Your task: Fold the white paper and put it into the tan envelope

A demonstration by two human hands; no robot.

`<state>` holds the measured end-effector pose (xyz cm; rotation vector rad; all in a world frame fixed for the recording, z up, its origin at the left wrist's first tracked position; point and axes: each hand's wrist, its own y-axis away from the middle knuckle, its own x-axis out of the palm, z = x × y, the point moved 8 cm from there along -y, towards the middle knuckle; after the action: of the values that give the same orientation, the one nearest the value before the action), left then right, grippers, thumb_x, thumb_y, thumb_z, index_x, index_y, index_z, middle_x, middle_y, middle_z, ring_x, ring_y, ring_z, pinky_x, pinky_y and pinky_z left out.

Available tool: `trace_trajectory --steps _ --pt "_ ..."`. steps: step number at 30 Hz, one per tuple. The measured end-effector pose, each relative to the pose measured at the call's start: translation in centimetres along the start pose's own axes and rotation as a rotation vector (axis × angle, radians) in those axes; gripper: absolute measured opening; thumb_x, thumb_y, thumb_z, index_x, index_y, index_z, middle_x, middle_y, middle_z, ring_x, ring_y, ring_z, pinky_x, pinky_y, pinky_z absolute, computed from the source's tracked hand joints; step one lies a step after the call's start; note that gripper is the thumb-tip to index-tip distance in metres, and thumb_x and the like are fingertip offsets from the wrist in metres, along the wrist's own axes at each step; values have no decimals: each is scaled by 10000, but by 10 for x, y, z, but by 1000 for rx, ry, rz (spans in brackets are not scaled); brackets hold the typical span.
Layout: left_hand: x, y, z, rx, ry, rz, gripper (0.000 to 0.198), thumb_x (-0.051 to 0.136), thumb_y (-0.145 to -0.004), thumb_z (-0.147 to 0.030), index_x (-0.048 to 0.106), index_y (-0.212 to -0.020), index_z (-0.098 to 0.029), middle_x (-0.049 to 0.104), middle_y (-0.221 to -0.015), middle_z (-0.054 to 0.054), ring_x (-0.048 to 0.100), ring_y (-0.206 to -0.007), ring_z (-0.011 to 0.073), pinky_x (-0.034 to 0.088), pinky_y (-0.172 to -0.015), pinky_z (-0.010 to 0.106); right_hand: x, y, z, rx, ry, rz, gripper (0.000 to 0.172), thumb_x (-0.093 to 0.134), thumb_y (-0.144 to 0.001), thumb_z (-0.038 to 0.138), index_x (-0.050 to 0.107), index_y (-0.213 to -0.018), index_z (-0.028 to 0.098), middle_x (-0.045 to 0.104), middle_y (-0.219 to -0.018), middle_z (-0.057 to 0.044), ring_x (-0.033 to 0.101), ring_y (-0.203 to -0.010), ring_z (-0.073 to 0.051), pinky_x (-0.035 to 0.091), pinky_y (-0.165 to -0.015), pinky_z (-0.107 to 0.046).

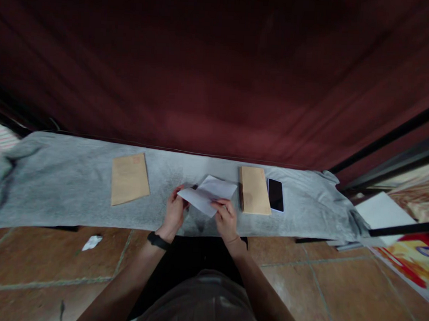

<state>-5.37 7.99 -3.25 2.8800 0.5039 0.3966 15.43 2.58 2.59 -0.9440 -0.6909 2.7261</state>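
A white sheet of paper (206, 193), creased and partly folded, is held just above the grey cloth (87, 173) in front of me. My left hand (176, 207), with a dark band on the wrist, grips the paper's left edge. At the lower right of the sheet, my right hand (226, 217) pinches it between thumb and fingers. To the right of the paper lies a stack of brown envelopes (256, 190). A single brown envelope (130, 179) rests flat on the cloth at the left.
A smartphone (276, 195) with a dark screen lies right of the stack. Behind the narrow cloth-covered table hangs a dark red curtain (210, 107). Black metal bars (391, 136) stand at the right. A crumpled white scrap (92, 242) lies on the tiled floor (287, 289).
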Motion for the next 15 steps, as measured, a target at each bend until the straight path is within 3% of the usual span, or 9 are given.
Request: trace_trajectory --steps 4,7,9,12,15 --pt "-1 5 19 -368 231 60 146 617 -864 -334 627 -856 -188 637 -661 -3 606 -583 153 481 -485 246 20 19 11 -79 55 155 453 456 -842 32 759 -1062 286 684 -1131 -46 643 -1073 -173 528 -989 -333" --pt "-1 7 19 -457 325 103 196 585 -895 -369 601 -798 -200 622 -637 0 609 -585 158 517 -524 274 21 16 21 -78 -59 154 430 433 -848 44 727 -1082 254 675 -1217 -58 618 -1174 -178 499 -1050 -345" --pt "2 9 14 -442 353 142 197 565 -913 -381 615 -836 -206 672 -740 18 661 -701 168 576 -662 317 13 6 23 -6 -218 51 388 404 -873 70 693 -1072 233 680 -1219 -68 619 -1183 -179 493 -1055 -358" --pt "12 18 10 -430 370 221 155 586 -910 -364 631 -920 -216 717 -912 44 696 -899 188 584 -863 402 -1 -10 14 218 -499 -222 235 438 -934 187 635 -1060 217 709 -1121 -66 663 -1073 -185 532 -973 -359" --pt "25 25 7 -424 399 277 167 624 -893 -354 639 -981 -213 729 -974 53 697 -962 203 572 -919 444 -1 -22 2 433 -745 -390 237 517 -940 331 580 -1139 219 711 -1099 -56 683 -1000 -187 560 -900 -353"
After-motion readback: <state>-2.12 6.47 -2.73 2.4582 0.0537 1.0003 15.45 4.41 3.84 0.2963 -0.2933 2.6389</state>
